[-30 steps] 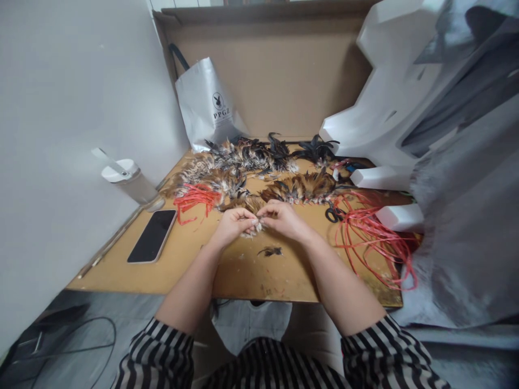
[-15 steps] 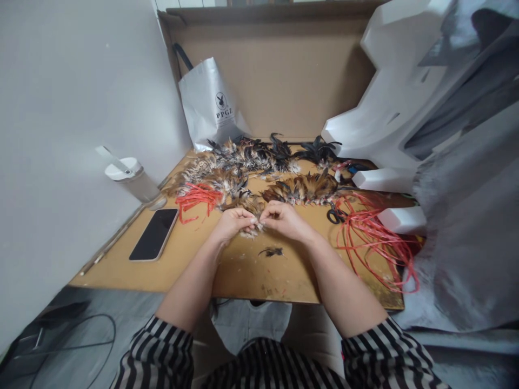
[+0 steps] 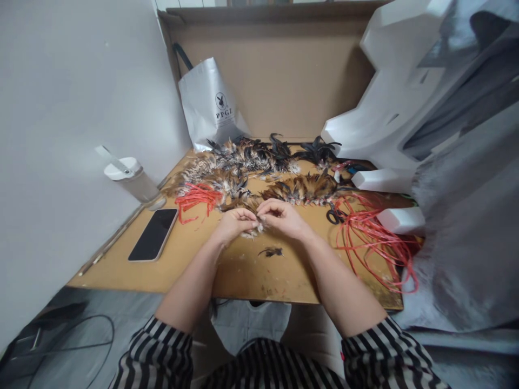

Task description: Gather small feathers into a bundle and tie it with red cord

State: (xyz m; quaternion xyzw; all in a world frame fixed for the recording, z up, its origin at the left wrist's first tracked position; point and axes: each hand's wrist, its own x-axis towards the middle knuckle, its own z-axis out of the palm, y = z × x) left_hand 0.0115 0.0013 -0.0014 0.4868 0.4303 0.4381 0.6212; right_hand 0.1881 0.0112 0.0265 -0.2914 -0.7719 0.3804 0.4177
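My left hand (image 3: pixel 235 224) is closed in a pinch, thumb against forefinger, on feathers at the middle of the table. Fingertip to fingertip with it, my right hand (image 3: pixel 280 217) pinches at the same spot; what lies between its fingers is too small to make out. Beneath and behind both hands lies a small heap of brown and whitish feathers (image 3: pixel 253 233). A small dark feather tuft (image 3: pixel 271 252) rests on the table just in front of the hands. Behind them, bundled brown feathers (image 3: pixel 304 189) stretch in a row to the right.
Red strips (image 3: pixel 198 199) lie left of the hands, a phone (image 3: pixel 154 235) and lidded cup (image 3: pixel 133 178) further left. Black-handled scissors (image 3: pixel 334 216) and tangled red ribbon (image 3: pixel 373 243) are at right, near white foam (image 3: pixel 401 220). A silver bag (image 3: pixel 206 102) stands behind more feathers (image 3: pixel 243 154).
My right fingers have shifted slightly up and left, over the left fingertips. Both hands keep pinching at the same place; the things on the table have not moved.
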